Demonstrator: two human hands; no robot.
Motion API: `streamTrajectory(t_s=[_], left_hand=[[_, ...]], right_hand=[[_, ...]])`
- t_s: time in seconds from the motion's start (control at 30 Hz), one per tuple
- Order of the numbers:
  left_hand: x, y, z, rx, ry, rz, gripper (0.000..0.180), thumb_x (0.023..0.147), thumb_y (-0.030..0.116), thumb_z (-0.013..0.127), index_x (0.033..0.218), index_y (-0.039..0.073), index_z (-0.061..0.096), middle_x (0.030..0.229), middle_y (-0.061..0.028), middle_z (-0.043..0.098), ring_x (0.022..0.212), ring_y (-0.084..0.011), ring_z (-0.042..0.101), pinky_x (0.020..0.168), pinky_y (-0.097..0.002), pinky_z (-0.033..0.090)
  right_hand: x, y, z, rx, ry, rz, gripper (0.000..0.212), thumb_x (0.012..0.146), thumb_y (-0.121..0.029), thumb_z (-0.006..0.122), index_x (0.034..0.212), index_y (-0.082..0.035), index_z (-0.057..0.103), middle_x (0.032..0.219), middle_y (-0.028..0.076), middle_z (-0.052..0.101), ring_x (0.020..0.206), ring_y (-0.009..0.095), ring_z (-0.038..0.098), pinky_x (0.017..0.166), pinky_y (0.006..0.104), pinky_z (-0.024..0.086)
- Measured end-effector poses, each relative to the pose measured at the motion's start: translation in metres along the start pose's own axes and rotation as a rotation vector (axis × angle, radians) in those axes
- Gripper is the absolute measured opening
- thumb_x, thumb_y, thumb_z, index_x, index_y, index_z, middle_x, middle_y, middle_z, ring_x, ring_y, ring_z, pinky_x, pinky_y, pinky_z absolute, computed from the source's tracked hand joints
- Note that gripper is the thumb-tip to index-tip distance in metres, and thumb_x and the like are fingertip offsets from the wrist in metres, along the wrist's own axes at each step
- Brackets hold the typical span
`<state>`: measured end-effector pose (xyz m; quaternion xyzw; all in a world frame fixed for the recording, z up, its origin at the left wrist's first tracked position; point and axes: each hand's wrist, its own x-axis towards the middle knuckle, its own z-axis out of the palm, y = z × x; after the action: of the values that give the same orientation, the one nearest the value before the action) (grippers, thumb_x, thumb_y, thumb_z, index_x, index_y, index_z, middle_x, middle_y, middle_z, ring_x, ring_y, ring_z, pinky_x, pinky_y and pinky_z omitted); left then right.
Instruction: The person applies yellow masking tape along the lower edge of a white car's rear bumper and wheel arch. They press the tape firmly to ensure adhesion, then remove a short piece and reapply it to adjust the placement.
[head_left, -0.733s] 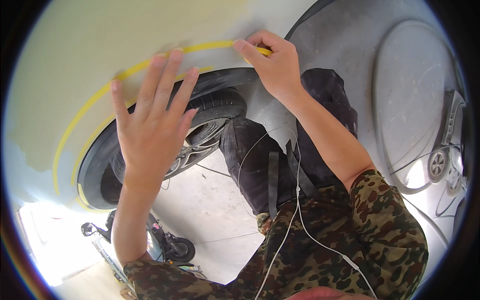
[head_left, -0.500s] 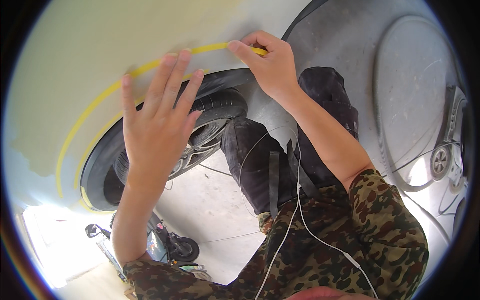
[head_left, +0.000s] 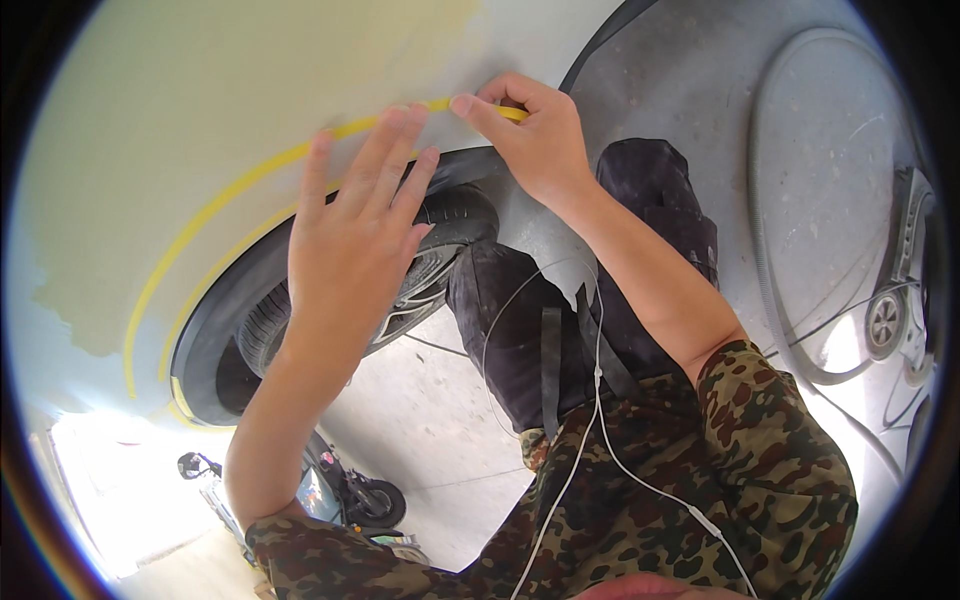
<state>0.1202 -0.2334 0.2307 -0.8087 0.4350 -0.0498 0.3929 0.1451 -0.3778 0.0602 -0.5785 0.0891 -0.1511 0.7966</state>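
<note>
"Above the arch (head_left: 205, 340), what is the left hand (head_left: 345, 250) doing?"

"It is spread wide, palm toward the panel (head_left: 180, 130), fingertips on or right over the tape (head_left: 270, 167). I see nothing gripped in it."

"And the right hand (head_left: 545, 140)?"

"Closed small, thumb and forefinger pinching the tape at the curve's upper right end. A short yellow bit shows inside the curled fingers; whether a whole roll sits there, I cannot tell."

"Where does the tape run?"

"Along the panel in a long curve outside the arch, from low at the left up to the pinch. A second strip (head_left: 194, 290) runs nearer the arch. The tyre (head_left: 262, 325) shows inside, partly behind the left hand."

"So what has just changed?"

"Mostly the left hand. It slides rightward along the tape, toward the right hand, which keeps about the same spot on the panel. Only a short piece of tape now shows between the left fingertips and the right thumb."

"What does that mean?"

"My reading: the stretch the left fingers have passed over now reaches nearly to the pinch. Left of that hand the tape lies uncovered and looks flat, in an even curve, though I cannot judge how firmly it sticks."
</note>
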Motion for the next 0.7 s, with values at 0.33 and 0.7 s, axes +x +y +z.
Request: streamTrajectory(t_s=[0.33, 0.7], left_hand=[[0.016, 0.007, 0.005, 0.048, -0.043, 0.073, 0.066, 0.089, 0.049, 0.074, 0.147, 0.021, 0.060, 0.169, -0.0038, 0.036, 0.158, -0.0197, 0.028, 0.126, -0.0562, 0.026], [0.013, 0.008, 0.033, -0.164, 0.149, 0.092, 0.067, 0.085, 0.045, 0.079, 0.142, 0.015, 0.062, 0.163, -0.0134, 0.043, 0.156, -0.0252, 0.031, 0.127, -0.0518, 0.027]], right_hand=[[0.002, 0.001, -0.005, -0.042, -0.006, -0.012, 0.027, 0.095, -0.025, 0.078, 0.084, -0.001, 0.070, 0.070, -0.004, 0.061, 0.067, 0.004, 0.047, 0.059, 0.0247, 0.038], [0.011, 0.013, -0.006, -0.239, -0.037, 0.009, 0.039, 0.093, -0.038, 0.078, 0.082, -0.001, 0.073, 0.065, 0.002, 0.062, 0.061, 0.009, 0.052, 0.059, 0.0285, 0.043]])
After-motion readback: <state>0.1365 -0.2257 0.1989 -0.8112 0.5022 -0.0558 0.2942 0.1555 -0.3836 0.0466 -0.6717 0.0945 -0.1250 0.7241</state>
